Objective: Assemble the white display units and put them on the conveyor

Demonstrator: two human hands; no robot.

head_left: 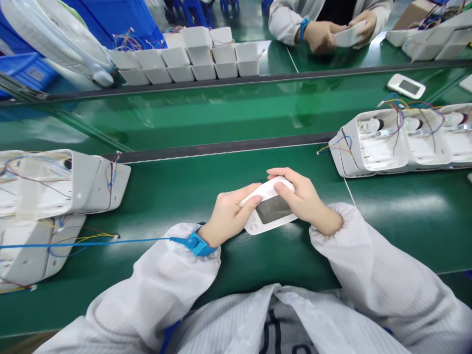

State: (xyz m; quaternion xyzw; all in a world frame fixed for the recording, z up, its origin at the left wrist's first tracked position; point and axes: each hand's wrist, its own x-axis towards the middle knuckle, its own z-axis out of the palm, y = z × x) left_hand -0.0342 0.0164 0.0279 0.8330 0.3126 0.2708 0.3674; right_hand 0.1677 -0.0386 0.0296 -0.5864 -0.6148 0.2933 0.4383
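Observation:
A white device (265,226) with a dark grey rectangular screen is held between both hands above the green table, its screen facing up and its left end tilted down toward me. My left hand (233,211) grips its left side, thumb on the front face. My right hand (300,196) holds the upper right side, with the thumb on the front near the top edge and the fingers behind it. A blue wrist strap (199,244) with a cord is around my left wrist. The undersides of the fingers are hidden by the device.
White housings with loose wires stand at the left (90,184) and right (348,152) of the green table (177,196). Past the raised divider (206,115) are stacked white parts (195,54), another white device (406,87) and a person's hands (324,37) holding a white part.

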